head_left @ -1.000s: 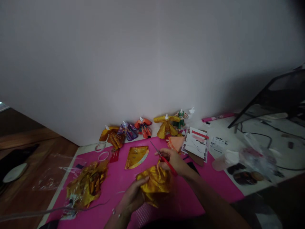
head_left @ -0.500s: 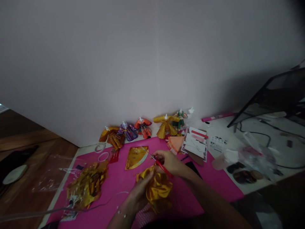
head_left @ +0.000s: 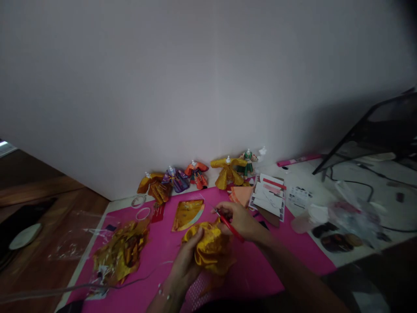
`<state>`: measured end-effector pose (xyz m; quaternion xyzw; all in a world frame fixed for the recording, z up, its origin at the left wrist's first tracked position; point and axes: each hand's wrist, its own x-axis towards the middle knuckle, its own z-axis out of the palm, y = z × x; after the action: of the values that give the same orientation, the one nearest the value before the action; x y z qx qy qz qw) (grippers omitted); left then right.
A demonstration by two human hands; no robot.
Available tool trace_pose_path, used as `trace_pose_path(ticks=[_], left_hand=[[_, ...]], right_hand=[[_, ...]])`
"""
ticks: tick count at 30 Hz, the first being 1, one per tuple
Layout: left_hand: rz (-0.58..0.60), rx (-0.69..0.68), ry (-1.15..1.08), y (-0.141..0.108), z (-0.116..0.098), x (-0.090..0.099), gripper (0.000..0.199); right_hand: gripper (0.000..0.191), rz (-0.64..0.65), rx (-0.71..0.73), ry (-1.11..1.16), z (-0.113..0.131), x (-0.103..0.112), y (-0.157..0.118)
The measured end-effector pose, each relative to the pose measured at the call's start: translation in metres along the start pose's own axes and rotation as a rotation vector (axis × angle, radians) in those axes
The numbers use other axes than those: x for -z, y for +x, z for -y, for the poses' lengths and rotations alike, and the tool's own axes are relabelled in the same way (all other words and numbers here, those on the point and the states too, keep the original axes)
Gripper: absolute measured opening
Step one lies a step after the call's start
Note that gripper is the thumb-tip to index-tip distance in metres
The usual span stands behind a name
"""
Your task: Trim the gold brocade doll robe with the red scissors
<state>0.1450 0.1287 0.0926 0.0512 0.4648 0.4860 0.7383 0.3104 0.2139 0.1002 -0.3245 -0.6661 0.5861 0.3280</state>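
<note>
Bunched gold satin cloth (head_left: 213, 250) is gripped in my left hand (head_left: 189, 261), its thumb lying over the top of the folds. Closed around red-handled scissors (head_left: 230, 226), my right hand (head_left: 239, 219) is at the cloth's upper right edge, the thin blades pointing up and left. My right fingertips are close to the cloth; whether they touch it is hard to tell. Just beyond the cloth, a flat gold piece (head_left: 188, 214) with a pale curved edge lies on the pink mat (head_left: 159, 256).
Small dressed figures (head_left: 196, 174) stand along the wall. Gold scraps in clear plastic (head_left: 122, 252) lie at left, near white rings (head_left: 142, 213). Papers (head_left: 269, 195), a plastic jar (head_left: 308, 219), a plastic bag (head_left: 352, 211) and a dark screen (head_left: 381, 130) are at right.
The gold cloth has turned and shifted slightly in my left hand, with more of its top surface showing. My right hand and the scissors have moved a little to the right.
</note>
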Motion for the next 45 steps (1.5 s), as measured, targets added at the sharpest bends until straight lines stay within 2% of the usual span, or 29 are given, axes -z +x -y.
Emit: trace_pose_path(ticks=[4,7,9,12,17,25,30,32,33,36,40,45], left_hand=[[-0.005,0.114,-0.001,-0.001,0.003,-0.007,0.031],[0.06,0.178,0.014,0.0,0.007,-0.007,0.043],[0.1,0.156,0.046,0.001,0.009,-0.004,0.043],[0.1,0.084,0.098,0.0,0.01,0.0,0.033],[0.1,-0.022,0.158,-0.002,0.011,0.0,0.046],[0.118,-0.124,0.185,-0.006,0.012,-0.006,0.037],[0.048,-0.228,0.123,-0.019,0.001,-0.008,0.036],[0.008,-0.273,0.07,-0.025,-0.005,-0.007,0.038],[-0.002,-0.29,0.043,-0.028,-0.009,-0.006,0.038],[0.001,-0.294,-0.004,-0.034,-0.017,-0.003,0.044],[-0.039,-0.277,-0.066,-0.036,-0.021,0.0,0.043],[-0.038,-0.254,-0.118,-0.038,-0.02,-0.007,0.041]], right_hand=[[0.039,0.005,0.007,0.003,-0.005,-0.002,-0.001],[0.045,0.03,0.025,-0.012,-0.008,-0.003,0.0],[0.047,0.036,0.034,-0.034,-0.007,-0.004,0.0],[0.043,0.043,0.045,-0.071,-0.005,-0.003,0.0],[0.039,0.042,0.059,-0.119,0.003,-0.002,0.001],[0.024,-0.033,0.106,-0.253,0.026,-0.006,0.001],[0.029,-0.148,0.134,-0.274,0.046,0.015,-0.023],[0.021,-0.092,0.124,-0.316,0.05,0.022,-0.039],[0.019,-0.007,0.104,-0.331,0.051,0.025,-0.048],[0.026,0.12,0.065,-0.376,0.051,0.023,-0.07],[0.03,0.136,0.014,-0.541,0.05,0.014,-0.089],[0.039,0.128,0.039,-0.664,0.044,0.009,-0.095]])
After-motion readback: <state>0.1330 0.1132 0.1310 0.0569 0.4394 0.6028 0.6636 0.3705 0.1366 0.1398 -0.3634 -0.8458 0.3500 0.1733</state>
